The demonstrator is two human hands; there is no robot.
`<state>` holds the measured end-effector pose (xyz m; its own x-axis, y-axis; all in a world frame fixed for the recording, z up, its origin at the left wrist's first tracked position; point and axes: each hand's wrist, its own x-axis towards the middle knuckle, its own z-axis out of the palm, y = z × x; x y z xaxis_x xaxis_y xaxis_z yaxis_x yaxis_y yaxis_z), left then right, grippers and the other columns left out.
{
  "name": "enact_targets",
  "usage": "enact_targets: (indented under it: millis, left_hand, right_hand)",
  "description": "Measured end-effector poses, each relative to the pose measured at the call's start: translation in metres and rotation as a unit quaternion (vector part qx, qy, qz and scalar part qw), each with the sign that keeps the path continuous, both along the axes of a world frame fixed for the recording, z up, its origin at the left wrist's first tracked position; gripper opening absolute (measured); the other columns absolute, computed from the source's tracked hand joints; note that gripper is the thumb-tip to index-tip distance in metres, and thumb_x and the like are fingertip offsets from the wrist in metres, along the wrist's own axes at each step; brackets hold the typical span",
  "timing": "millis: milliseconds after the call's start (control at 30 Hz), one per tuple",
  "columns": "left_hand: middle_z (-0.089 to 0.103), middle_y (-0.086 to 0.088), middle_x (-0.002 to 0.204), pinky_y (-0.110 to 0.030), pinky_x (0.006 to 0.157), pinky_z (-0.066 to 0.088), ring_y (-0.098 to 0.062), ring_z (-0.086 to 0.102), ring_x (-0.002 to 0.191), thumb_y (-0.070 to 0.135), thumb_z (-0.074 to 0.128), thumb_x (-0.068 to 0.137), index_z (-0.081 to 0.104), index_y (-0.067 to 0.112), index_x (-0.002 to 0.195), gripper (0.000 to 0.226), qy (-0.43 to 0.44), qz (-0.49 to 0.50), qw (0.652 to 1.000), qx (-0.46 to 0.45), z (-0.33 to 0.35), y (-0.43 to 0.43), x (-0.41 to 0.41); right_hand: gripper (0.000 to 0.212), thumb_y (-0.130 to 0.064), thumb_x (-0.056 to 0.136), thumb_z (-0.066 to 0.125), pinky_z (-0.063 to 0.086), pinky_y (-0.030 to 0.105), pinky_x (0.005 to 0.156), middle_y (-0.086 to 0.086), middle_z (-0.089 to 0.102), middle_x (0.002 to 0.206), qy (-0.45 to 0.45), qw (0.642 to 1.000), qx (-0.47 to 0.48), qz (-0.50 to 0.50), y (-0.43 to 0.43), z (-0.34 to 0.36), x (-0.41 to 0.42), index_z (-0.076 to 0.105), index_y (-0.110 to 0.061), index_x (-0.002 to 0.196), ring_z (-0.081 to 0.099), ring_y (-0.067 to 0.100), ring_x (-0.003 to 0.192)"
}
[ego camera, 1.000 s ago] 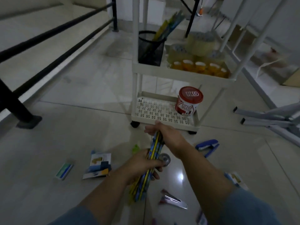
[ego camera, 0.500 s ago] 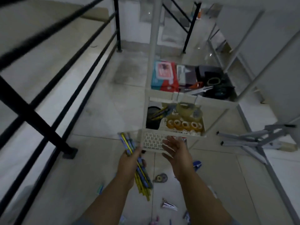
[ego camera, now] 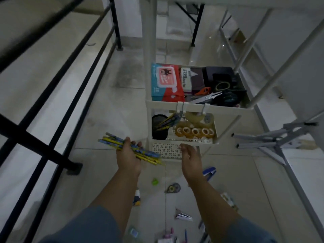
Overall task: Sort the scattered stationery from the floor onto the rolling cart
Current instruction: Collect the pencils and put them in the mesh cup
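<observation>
The bundle of yellow and blue pencils (ego camera: 112, 142) sat left of the frame's centre, lifted off the floor and lying crosswise in my left hand (ego camera: 128, 159). That hand's fingers (ego camera: 138, 144) were curled round the bundle from beneath, with its ends sticking out on both sides. My right hand (ego camera: 190, 158) hung just beside it, right of centre, with its fingers loosely spread and holding nothing.

Both hands were in front of the perforated lowest shelf of the white plastic three-tier rolling cart (ego camera: 163, 104). On the middle shelf I saw a black mesh pen cup (ego camera: 157, 132) with more pencils in it, beside a row of amber tape rolls (ego camera: 194, 132). The top shelf held a red and teal packet (ego camera: 164, 83) and dark-handled scissors (ego camera: 210, 97), among other things.

On the pale tiled floor (ego camera: 105, 106), toward the lower middle of the frame, lay a blue stapler (ego camera: 209, 172) and a small green sharpener (ego camera: 155, 181). Smaller bits near the bottom edge were too blurred to name. A black metal railing (ego camera: 114, 23) ran along the upper left.
</observation>
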<state>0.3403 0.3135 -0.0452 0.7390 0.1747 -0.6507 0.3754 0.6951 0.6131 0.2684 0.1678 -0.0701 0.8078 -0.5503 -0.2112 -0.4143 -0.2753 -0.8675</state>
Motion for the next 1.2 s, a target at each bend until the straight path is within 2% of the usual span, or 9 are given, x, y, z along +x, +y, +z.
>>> enact_targets:
  millis: [133,267,400,633,733,833,900,1100,1200]
  left_hand:
    - [0.049,0.001,0.074,-0.032,0.071,0.052,-0.014,0.058,0.072,0.018,0.045,0.099,0.045,0.021,0.101,0.003,-0.015,0.099,0.995,-0.02,-0.015,-0.026,0.011]
    - [0.05,0.0,0.071,-0.029,0.073,0.051,-0.012,0.057,0.069,0.017,0.047,0.097,0.033,0.017,0.133,0.039,-0.011,0.207,0.977,-0.053,-0.038,-0.049,0.026]
    - [0.051,0.001,0.074,-0.022,0.056,0.046,-0.01,0.052,0.065,0.018,0.046,0.098,0.03,0.017,0.136,0.042,-0.015,0.246,0.969,-0.025,-0.048,-0.053,0.043]
    - [0.051,-0.001,0.074,-0.023,0.062,0.052,-0.012,0.052,0.061,0.016,0.049,0.096,0.034,0.01,0.136,0.043,-0.095,0.316,0.944,-0.003,-0.035,-0.003,0.094]
    - [0.052,0.0,0.075,-0.021,0.064,0.053,-0.011,0.053,0.062,0.019,0.051,0.096,0.034,0.01,0.138,0.046,-0.141,0.264,0.954,0.008,-0.037,-0.006,0.117]
    - [0.052,0.0,0.075,-0.023,0.065,0.054,-0.01,0.056,0.06,0.018,0.051,0.096,0.035,0.009,0.137,0.045,-0.183,0.162,0.97,-0.005,-0.045,-0.019,0.136]
    - [0.05,-0.001,0.075,-0.024,0.063,0.054,-0.006,0.058,0.052,0.015,0.047,0.098,0.036,0.011,0.129,0.033,-0.213,0.096,0.972,-0.014,-0.056,-0.027,0.146]
    - [0.054,-0.001,0.08,-0.032,0.076,0.055,-0.009,0.063,0.063,0.018,0.044,0.099,0.04,0.013,0.116,0.018,-0.33,-0.081,0.94,-0.036,-0.104,-0.039,0.167]
    - [0.056,-0.004,0.087,-0.03,0.072,0.057,-0.014,0.059,0.076,0.021,0.047,0.097,0.045,0.014,0.112,0.016,-0.359,-0.147,0.921,-0.04,-0.113,-0.042,0.179]
  right_hand:
    - [0.032,-0.019,0.099,0.04,0.03,0.011,0.082,0.012,0.054,0.124,-0.012,0.999,-0.051,0.004,-0.007,-0.033,0.006,0.055,-0.005,0.124,0.051,0.023,0.115]
    - [0.029,-0.016,0.099,0.041,0.029,0.007,0.079,0.008,0.055,0.123,-0.033,0.997,-0.063,0.009,-0.016,-0.053,0.005,0.055,-0.008,0.123,0.049,0.011,0.106]
    - [0.028,-0.016,0.098,0.042,0.031,0.007,0.082,0.006,0.056,0.122,-0.04,0.996,-0.063,0.042,-0.032,-0.06,0.004,0.056,-0.009,0.122,0.048,0.007,0.103]
    - [0.03,-0.018,0.098,0.042,0.037,0.018,0.088,0.003,0.058,0.118,-0.053,0.993,-0.092,0.044,-0.043,-0.057,0.03,0.056,-0.009,0.123,0.053,0.019,0.114]
    - [0.032,-0.018,0.099,0.039,0.033,0.021,0.081,0.007,0.055,0.128,-0.049,0.979,-0.185,0.066,-0.041,-0.066,0.051,0.052,-0.012,0.127,0.052,0.023,0.117]
    - [0.042,-0.03,0.1,0.031,0.032,0.027,0.1,0.002,0.04,0.146,-0.027,0.958,-0.277,0.065,-0.038,-0.09,0.062,0.044,-0.016,0.137,0.036,0.019,0.135]
    - [0.049,-0.035,0.097,0.027,0.035,0.04,0.106,0.007,0.05,0.139,-0.077,0.944,-0.319,0.042,-0.033,-0.112,0.068,0.053,-0.01,0.13,0.041,0.024,0.133]
    - [0.078,-0.055,0.093,-0.001,0.007,0.03,0.117,0.004,0.036,0.149,-0.114,0.912,-0.39,0.052,-0.029,-0.176,0.083,0.041,-0.011,0.14,0.011,0.009,0.138]
    - [0.083,-0.054,0.091,-0.009,0.007,0.035,0.117,0.005,0.039,0.147,-0.123,0.891,-0.435,0.045,-0.028,-0.187,0.087,0.042,-0.009,0.138,0.014,0.014,0.139]
